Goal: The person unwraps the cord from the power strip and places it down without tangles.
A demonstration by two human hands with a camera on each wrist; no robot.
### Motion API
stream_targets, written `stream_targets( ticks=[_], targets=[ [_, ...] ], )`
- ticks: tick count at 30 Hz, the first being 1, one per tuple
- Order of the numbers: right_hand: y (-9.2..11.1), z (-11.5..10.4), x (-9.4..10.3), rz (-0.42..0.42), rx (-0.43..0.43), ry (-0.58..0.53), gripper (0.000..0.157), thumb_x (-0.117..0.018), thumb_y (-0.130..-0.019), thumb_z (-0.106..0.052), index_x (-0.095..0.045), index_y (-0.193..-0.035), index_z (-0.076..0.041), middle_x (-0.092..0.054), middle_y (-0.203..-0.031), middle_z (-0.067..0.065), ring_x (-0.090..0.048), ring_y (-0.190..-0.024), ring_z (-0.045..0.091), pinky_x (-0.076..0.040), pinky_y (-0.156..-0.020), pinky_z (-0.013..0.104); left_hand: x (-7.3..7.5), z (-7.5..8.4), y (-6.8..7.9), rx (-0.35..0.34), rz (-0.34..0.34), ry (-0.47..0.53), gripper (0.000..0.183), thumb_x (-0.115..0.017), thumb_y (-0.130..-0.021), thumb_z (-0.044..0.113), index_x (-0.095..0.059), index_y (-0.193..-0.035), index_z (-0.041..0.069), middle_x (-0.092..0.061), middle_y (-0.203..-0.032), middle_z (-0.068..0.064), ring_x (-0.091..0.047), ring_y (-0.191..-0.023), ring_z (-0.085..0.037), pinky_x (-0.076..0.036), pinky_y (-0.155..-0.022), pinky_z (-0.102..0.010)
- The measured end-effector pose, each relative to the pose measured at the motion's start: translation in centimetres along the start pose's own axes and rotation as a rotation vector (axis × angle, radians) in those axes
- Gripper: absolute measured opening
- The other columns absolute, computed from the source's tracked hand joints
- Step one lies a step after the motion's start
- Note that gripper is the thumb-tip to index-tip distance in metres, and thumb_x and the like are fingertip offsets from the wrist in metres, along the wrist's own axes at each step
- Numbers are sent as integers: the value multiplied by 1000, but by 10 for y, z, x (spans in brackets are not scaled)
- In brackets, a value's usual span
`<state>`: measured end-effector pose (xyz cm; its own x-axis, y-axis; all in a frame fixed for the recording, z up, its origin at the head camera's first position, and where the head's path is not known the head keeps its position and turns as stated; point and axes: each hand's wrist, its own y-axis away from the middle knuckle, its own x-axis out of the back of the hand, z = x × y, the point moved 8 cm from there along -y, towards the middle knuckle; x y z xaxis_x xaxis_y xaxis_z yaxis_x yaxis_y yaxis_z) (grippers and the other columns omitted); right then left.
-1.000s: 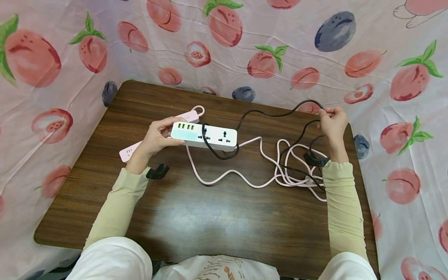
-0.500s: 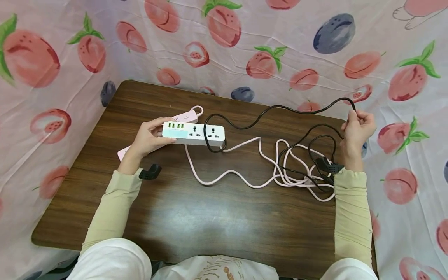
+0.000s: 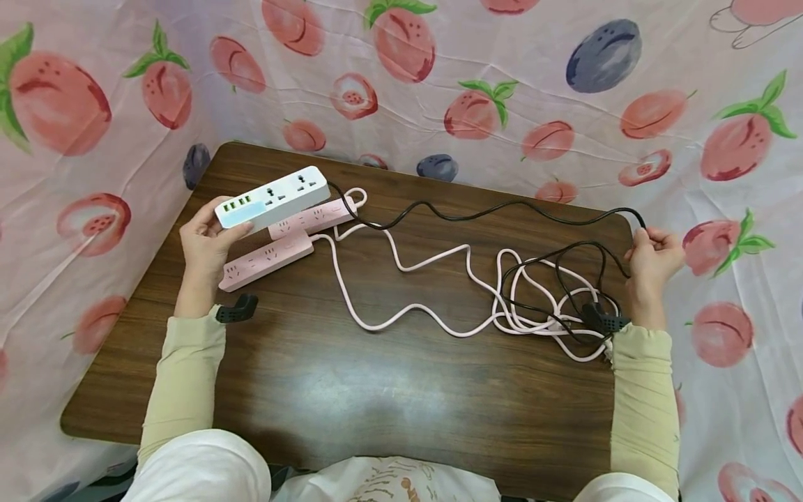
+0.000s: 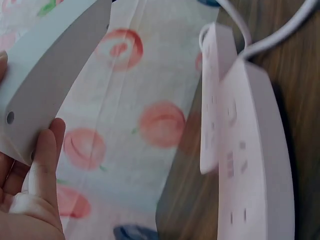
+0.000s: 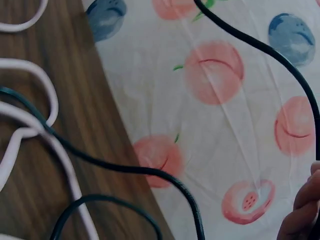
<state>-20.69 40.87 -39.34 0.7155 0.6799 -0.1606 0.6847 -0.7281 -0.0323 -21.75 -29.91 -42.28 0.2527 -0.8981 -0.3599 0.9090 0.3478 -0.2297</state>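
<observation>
My left hand grips one end of a white power strip, which is lifted above the table and tilted up to the right. From the strip's far end a black cord runs across to my right hand, which pinches it at the table's right edge. Below the white strip lie two pink power strips; the nearer pink strip shows fully, while the farther pink strip is partly covered. In the left wrist view, fingers and thumb hold the white strip's end.
Pink cords trail from the pink strips to a tangled heap on the right, where loops of black cord cross them. The brown wooden table is bordered by fruit-print cloth at the back and sides.
The white strip has moved left and turned up at its far end, and the black loop across it has come off. My right hand has moved right and slightly nearer, stretching the cord.
</observation>
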Motion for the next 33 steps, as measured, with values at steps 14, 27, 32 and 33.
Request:
stream_targets(
  ticks=[14,27,32,33],
  targets=[
    [36,26,-39,-473,218,733,10,-63,-87,-4,-61,-90,5,-52,-56,-19,-48,-39,-5,-41,-43,10,65,-5,-4,7,238,24,52,-73,-59,-26,-65,-106,-7,-64,-97,-12,-63,-86,-19,-54,-69,-20],
    [72,46,-65,-773,374,743,9,-65,-85,1,-59,-87,8,-62,-73,26,-56,-47,2,-45,-44,14,95,-25,-4,46,391,-139,50,-80,-60,-16,-69,-106,0,-63,-96,-4,-57,-86,-13,-51,-67,-14],
    [79,45,-66,-810,372,709,11,-66,-84,1,-59,-89,8,-63,-76,27,-57,-49,1,-50,-47,19,104,-35,-2,105,440,-151,53,-79,-59,-17,-68,-108,2,-61,-98,-3,-57,-86,-12,-51,-70,-13],
    [80,44,-66,-815,376,701,11,-66,-84,1,-59,-88,7,-63,-76,27,-57,-49,0,-51,-47,20,105,-37,-2,114,441,-158,53,-79,-59,-18,-68,-108,2,-61,-99,-3,-57,-86,-13,-51,-70,-13]
  ],
)
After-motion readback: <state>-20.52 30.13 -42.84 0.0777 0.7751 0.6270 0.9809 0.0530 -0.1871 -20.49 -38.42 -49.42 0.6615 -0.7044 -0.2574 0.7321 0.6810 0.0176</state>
